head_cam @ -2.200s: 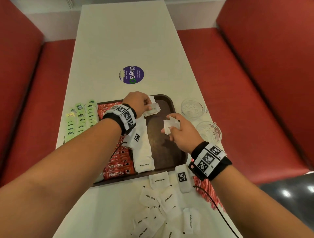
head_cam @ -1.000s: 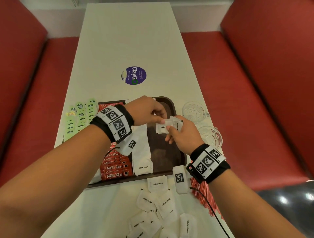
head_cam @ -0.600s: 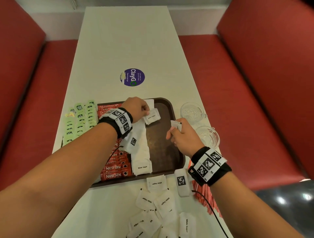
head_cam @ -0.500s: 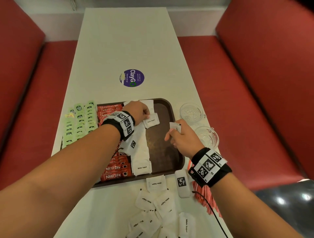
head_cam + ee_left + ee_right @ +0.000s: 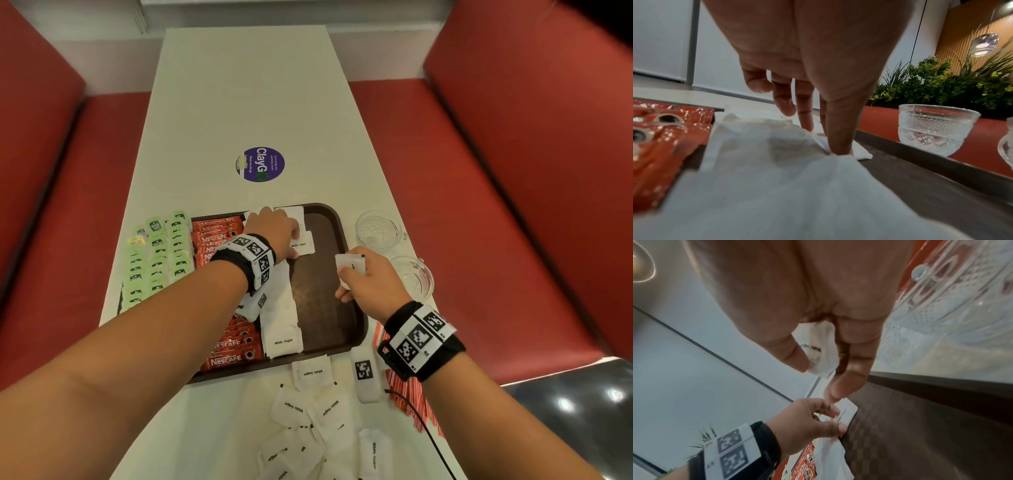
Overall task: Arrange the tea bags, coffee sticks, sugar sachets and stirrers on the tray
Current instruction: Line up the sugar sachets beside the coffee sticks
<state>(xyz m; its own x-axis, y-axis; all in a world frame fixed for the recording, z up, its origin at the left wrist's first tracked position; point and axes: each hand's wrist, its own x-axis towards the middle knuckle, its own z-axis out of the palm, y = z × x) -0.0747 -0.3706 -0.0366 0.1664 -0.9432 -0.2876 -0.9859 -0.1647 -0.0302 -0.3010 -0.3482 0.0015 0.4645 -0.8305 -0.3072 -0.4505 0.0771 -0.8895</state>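
The brown tray (image 5: 325, 308) holds a row of red coffee sticks (image 5: 233, 346) and, beside it, a row of white sugar sachets (image 5: 281, 315). My left hand (image 5: 284, 236) is at the far end of the white row. Its thumb (image 5: 838, 146) and straight fingers press down on a sugar sachet (image 5: 302, 244) lying there. Over the tray's right side, my right hand (image 5: 356, 274) pinches a small bunch of sugar sachets (image 5: 822, 344). Green tea bags (image 5: 157, 253) lie in rows at the tray's left edge. Red stirrers (image 5: 411, 401) lie under my right wrist.
Several loose sugar sachets (image 5: 308, 411) lie scattered on the white table (image 5: 246, 85) in front of the tray. Two cut-glass cups (image 5: 378, 228) (image 5: 412, 277) stand just right of the tray. A purple sticker (image 5: 260, 164) is beyond it. Red benches flank the table.
My left hand took a sachet from the right hand, carried it to the far end of the white row and set it down. The right hand drew back to the right with its sachets.
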